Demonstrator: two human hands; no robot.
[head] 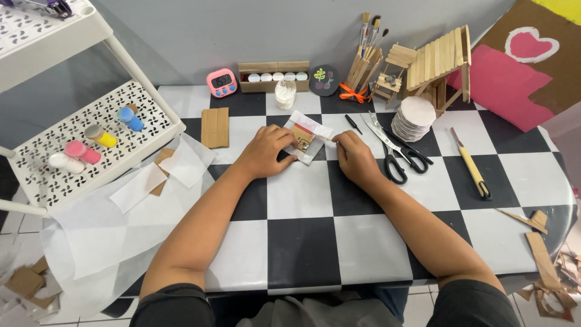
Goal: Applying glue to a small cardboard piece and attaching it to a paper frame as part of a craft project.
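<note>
A single head-worn camera looks steeply down and forward from above the near edge of the checkered table [302, 236], apparently close; the grey wall lies beyond it.

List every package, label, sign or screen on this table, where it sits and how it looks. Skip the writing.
Timer: back edge, left of the box; pink, rounded, dark screen, blue buttons.
Box: back centre; long brown cardboard holding a row of white-lidded pots.
Plaque: right of the box; dark, rounded, painted plant.
Packet: between left hand and right hand; clear wrapper, brown card inside.
</note>
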